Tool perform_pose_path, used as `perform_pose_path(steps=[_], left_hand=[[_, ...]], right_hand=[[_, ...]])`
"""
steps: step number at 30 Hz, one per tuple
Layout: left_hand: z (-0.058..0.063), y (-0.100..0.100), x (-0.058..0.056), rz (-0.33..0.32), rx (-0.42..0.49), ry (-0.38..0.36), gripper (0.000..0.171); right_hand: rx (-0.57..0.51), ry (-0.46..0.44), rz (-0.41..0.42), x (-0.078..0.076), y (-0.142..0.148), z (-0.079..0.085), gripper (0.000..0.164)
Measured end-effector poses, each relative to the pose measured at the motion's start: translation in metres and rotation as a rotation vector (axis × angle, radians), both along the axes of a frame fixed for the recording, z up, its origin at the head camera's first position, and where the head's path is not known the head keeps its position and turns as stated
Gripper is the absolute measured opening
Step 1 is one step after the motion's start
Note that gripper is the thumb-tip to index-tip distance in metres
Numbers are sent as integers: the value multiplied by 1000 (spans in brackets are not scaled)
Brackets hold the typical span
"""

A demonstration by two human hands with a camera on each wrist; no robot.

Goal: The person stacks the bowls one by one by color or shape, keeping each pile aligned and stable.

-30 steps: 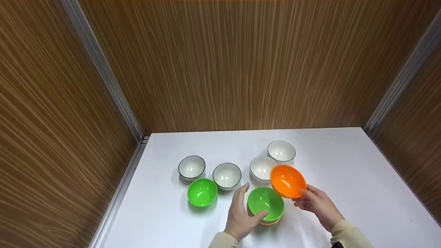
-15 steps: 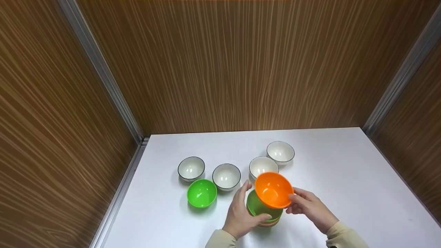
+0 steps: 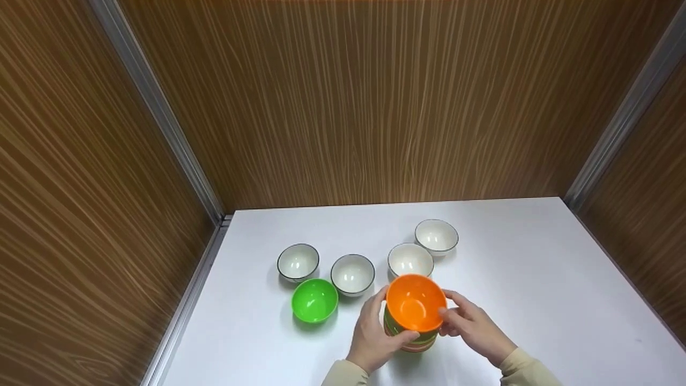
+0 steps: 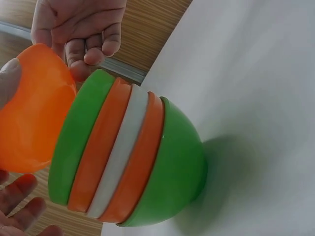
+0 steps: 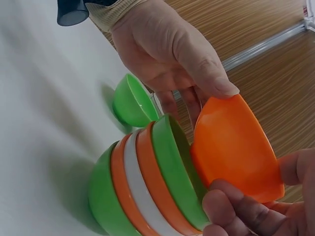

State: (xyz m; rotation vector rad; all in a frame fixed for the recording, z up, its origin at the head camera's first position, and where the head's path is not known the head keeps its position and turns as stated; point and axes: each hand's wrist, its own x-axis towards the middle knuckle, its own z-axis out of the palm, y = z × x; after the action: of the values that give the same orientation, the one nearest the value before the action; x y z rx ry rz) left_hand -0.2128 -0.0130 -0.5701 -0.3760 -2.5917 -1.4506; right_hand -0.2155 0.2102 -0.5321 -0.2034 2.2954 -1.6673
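Note:
My right hand point(image 3: 474, 324) pinches the rim of an orange bowl point(image 3: 411, 300) with thumb and fingers. The bowl tilts over a stack of bowls point(image 3: 415, 346) in the head view. My left hand point(image 3: 372, 332) stands curved at the left of the bowl and stack, its thumb and forefinger right at the orange bowl's edge. In the left wrist view, the stack shows a green top bowl point(image 4: 81, 137), then orange, white and orange bands, and a green bowl point(image 4: 172, 167) at the bottom. The right wrist view shows my left thumb point(image 5: 224, 87) overlapping the orange rim.
Two white bowls with dark rims point(image 3: 298, 261) point(image 3: 352, 274) stand behind a single green bowl point(image 3: 315, 300) on the left. Another white bowl point(image 3: 410, 259) stands just behind the stack, with one more point(image 3: 437, 236) farther back. Wood-grain panels point(image 3: 343, 107) surround the white table point(image 3: 536, 268).
My right hand has brought the orange bowl leftward and down over the stack, between both hands. My left hand has stayed nearly in place.

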Motion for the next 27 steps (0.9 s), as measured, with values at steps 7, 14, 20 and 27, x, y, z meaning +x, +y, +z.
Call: perform_pose_path(steps=[7, 14, 20, 27], left_hand=[[-9, 0, 1, 26, -31, 44, 97], [-15, 0, 2, 33, -46, 21, 98], [-20, 0, 2, 34, -59, -35, 99], [-25, 0, 3, 28, -58, -65, 99]], right_hand=[[214, 202, -30, 2, -1, -8, 52], [285, 330, -31, 4, 0, -18, 69], [304, 361, -14, 4, -2, -25, 75], [295, 322, -1, 4, -2, -30, 75]])
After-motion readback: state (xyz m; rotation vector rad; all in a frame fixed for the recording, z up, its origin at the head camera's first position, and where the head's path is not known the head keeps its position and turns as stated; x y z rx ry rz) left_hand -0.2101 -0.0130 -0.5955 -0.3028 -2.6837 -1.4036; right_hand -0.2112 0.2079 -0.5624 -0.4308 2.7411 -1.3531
